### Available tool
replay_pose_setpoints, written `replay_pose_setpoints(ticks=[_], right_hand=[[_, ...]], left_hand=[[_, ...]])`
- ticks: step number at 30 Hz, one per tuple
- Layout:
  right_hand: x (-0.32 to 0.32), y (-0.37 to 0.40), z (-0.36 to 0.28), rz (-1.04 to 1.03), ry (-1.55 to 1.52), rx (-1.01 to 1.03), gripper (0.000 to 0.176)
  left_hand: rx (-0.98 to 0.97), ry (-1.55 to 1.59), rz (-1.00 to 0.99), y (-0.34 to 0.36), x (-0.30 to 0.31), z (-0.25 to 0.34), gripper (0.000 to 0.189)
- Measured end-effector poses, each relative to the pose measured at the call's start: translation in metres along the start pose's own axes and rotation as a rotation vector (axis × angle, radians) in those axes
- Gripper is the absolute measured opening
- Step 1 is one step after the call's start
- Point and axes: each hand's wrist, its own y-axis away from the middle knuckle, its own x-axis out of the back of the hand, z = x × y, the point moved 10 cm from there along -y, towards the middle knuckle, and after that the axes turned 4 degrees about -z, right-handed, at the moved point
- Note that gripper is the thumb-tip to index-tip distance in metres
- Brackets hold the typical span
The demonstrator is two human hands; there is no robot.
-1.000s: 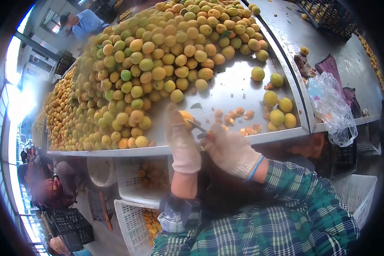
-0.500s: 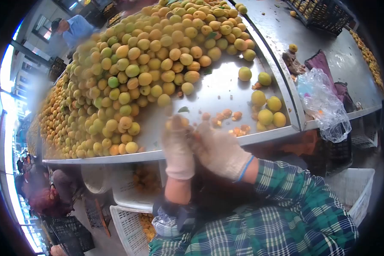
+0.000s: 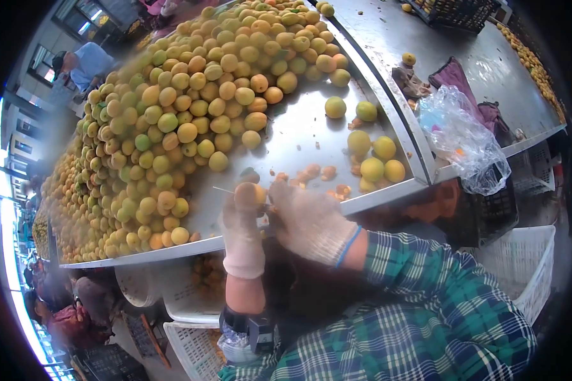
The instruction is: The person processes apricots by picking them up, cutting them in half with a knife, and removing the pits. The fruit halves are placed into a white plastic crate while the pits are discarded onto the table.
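Observation:
My left hand, in a pale knitted glove, is closed around an apricot over the table's front edge. A thin, light sliver sticks out to the left beside that fruit. My right hand, gloved with a blue cuff edge, is closed with its fingertips close to the apricot; I cannot tell what it grips. Cut apricot pieces lie on the metal just beyond the right hand. A big heap of whole apricots covers the left and back of the metal table.
Several larger yellow-green fruits sit in the tray's right corner. Beyond the divider are a clear plastic bag, a purple cloth and a black crate. White crates stand below the table. A person in blue is at far left.
The view has shifted, so the table contents sit further left and partly lower. Both hands remain together at the table edge, and the apricot in my left hand shows more clearly.

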Motion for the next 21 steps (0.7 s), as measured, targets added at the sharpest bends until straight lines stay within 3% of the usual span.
replay_pose_setpoints(ticks=[3,7,10,14,18,19,20,21], right_hand=[[0.012,-0.002,0.005,0.068,-0.03,0.005,0.03],[0.001,-0.005,0.017,0.066,-0.096,0.053,0.028],[-0.002,-0.004,0.018,0.02,-0.144,0.084,0.027],[-0.007,-0.009,0.011,-0.191,-0.254,0.121,0.025],[-0.016,-0.015,0.017,-0.304,-0.29,0.13,0.027],[-0.011,-0.014,0.008,-0.14,-0.273,0.344,0.025],[-0.02,-0.016,0.018,-0.138,-0.276,0.343,0.025],[-0.038,-0.017,0.033,-0.279,-0.487,0.247,0.024]], left_hand=[[-0.092,-0.348,0.0,-0.001,0.0,0.012,0.043],[-0.173,-0.483,-0.08,0.008,-0.022,0.03,0.034],[-0.342,-0.634,-0.115,0.01,-0.026,0.033,0.047],[-0.405,-0.589,-0.148,0.015,-0.031,0.032,0.043],[-0.41,-0.452,-0.06,0.017,-0.023,0.024,0.036],[-0.389,-0.443,-0.04,0.017,-0.022,0.025,0.033],[-0.389,-0.445,-0.042,0.014,-0.019,0.023,0.033],[-0.579,-0.575,-0.124,0.017,-0.027,0.033,0.032]])
